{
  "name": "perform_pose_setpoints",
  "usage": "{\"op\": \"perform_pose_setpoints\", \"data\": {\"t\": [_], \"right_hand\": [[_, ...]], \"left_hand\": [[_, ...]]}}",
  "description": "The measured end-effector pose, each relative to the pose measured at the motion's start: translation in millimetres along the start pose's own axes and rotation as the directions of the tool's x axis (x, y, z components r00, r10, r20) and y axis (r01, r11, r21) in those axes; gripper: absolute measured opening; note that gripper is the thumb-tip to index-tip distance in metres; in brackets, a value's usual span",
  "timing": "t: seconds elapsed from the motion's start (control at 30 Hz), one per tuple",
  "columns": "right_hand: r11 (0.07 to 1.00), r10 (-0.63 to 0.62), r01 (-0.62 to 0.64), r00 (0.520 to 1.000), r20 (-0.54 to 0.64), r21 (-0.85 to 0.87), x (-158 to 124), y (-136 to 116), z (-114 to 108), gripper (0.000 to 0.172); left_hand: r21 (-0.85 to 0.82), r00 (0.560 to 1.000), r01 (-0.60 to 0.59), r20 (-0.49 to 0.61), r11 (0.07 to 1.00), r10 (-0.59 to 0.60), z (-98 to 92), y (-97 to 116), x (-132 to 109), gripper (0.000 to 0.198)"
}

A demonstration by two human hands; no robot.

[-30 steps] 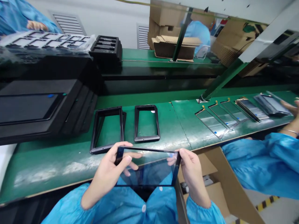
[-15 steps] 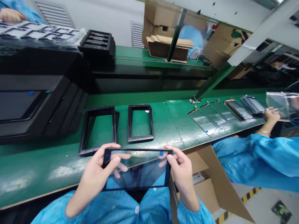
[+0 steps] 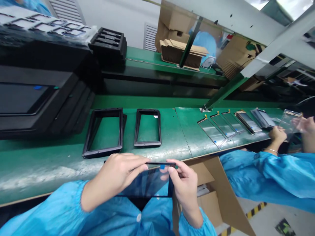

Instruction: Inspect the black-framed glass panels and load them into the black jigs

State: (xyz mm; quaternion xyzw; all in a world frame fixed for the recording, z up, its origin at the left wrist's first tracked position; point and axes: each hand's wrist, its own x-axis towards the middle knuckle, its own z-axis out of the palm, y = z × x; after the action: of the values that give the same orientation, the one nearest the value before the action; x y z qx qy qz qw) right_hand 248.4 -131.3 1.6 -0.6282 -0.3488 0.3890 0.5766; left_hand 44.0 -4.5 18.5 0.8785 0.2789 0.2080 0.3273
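Sitting far left: black trays (image 3: 36, 105) stacked on the green bench (image 3: 177, 141), well apart from both hands.
Left hand: left hand (image 3: 118, 173) closed on the top-left edge of the glass panel (image 3: 150, 185), fingers curled over the rim, knuckles up.
Large frame: large black frame (image 3: 102, 153) flat on the bench just beyond the left hand, not touched.
Panel position: dark glass panel held in the air between both hands, off the bench, in front of the blue smock, near the bench's front edge, top edge tipped away from the camera.
Blue tab: small blue tab (image 3: 162, 167) at the panel's top edge, right at the right fingertips.
Small frame: small black frame (image 3: 147, 143) flat beside the large one, beyond the panel, apart from it.
Right hand: right hand (image 3: 183, 183) pinched shut on the panel's top-right edge by the tab, thumb on top.
Grip advice: my read, contact should stay on the rims only, pads off the face, both ends supported so the glass doesn't flex or twist.
Risk: likely smudges on the face, or a corner knocking the bench edge.
Right side: row of thin panels (image 3: 211, 132) laid out on the bench.
Far right: co-worker's hand (image 3: 277, 134) at that row, separate from the wearer's hands.
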Motion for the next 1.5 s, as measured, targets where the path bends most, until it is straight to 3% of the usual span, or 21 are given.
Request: {"op": "perform_pose_setpoints", "data": {"t": [0.13, 0.2, 0.3, 0.37, 0.47, 0.83, 0.9, 1.0, 1.1, 1.17, 1.23, 1.3, 1.4, 1.5], "right_hand": [[1.0, -0.011, 0.009, 0.967, 0.254, 0.008, 10.3, -7.0, 1.7, 0.038], [0.996, 0.037, -0.06, 0.944, 0.327, 0.061, 15.8, -7.4, 0.6, 0.047], [0.969, 0.135, -0.18, 0.959, 0.249, 0.168, 22.7, -1.7, -4.0, 0.052], [0.955, 0.15, -0.193, 0.97, 0.193, 0.227, 25.4, 3.3, -6.0, 0.051], [0.95, 0.126, -0.169, 0.977, 0.172, 0.264, 26.3, 5.1, -4.3, 0.049], [0.989, -0.008, -0.015, 0.987, 0.158, 0.144, 18.9, -6.7, -1.3, 0.048], [0.995, -0.034, 0.016, 0.983, 0.179, 0.1, 19.1, -8.7, -0.9, 0.048], [0.995, -0.059, 0.079, 0.963, 0.264, -0.064, 21.6, -11.4, 8.5, 0.037], [0.99, -0.082, 0.114, 0.951, 0.299, -0.088, 25.5, -9.7, 16.8, 0.015], [0.99, -0.126, 0.136, 0.977, 0.17, -0.047, 28.2, -5.4, 10.6, 0.018], [0.979, -0.183, 0.179, 0.983, -0.032, -0.099, 30.7, 1.8, -5.6, 0.03], [0.98, -0.166, 0.148, 0.977, -0.133, -0.134, 32.1, 11.1, -23.8, 0.04], [0.996, 0.034, -0.029, 0.998, -0.06, 0.079, 29.0, 22.7, -36.5, 0.047], [0.974, 0.088, -0.079, 0.996, -0.034, 0.21, 20.7, 23.5, -29.3, 0.044]], "left_hand": [[-0.185, 0.989, 0.107, 0.124, 0.977, -0.084, 6.7, 11.4, -3.8, 0.037], [-0.334, 0.965, 0.237, 0.191, 0.912, -0.181, 9.8, 15.9, -5.4, 0.04], [-0.593, 0.888, 0.454, 0.235, 0.665, -0.396, 12.3, 16.9, -9.8, 0.047], [-0.709, 0.84, 0.494, 0.241, 0.503, -0.486, 12.5, 15.6, -12.8, 0.051], [-0.768, 0.816, 0.485, 0.226, 0.419, -0.531, 12.1, 14.9, -15.0, 0.057], [-0.757, 0.812, 0.502, 0.248, 0.417, -0.528, 13.0, 10.4, -24.7, 0.058], [-0.719, 0.833, 0.491, 0.224, 0.491, -0.505, 9.6, 9.6, -22.7, 0.055], [-0.527, 0.907, 0.414, 0.171, 0.742, -0.385, 3.9, 12.3, -16.1, 0.065], [-0.334, 0.931, 0.345, 0.245, 0.877, -0.272, 2.1, 17.0, -9.5, 0.07], [-0.381, 0.912, 0.403, 0.248, 0.832, -0.327, 2.4, 17.5, -8.2, 0.052], [-0.525, 0.878, 0.47, 0.191, 0.71, -0.439, 2.4, 14.1, -10.1, 0.039], [-0.646, 0.84, 0.473, 0.125, 0.6, -0.528, 1.9, 8.2, -14.3, 0.037], [-0.719, 0.813, 0.428, 0.043, 0.547, -0.58, 2.2, -0.7, -20.4, 0.041], [-0.711, 0.806, 0.423, 0.012, 0.561, -0.592, 3.9, -5.5, -22.3, 0.042]]}}
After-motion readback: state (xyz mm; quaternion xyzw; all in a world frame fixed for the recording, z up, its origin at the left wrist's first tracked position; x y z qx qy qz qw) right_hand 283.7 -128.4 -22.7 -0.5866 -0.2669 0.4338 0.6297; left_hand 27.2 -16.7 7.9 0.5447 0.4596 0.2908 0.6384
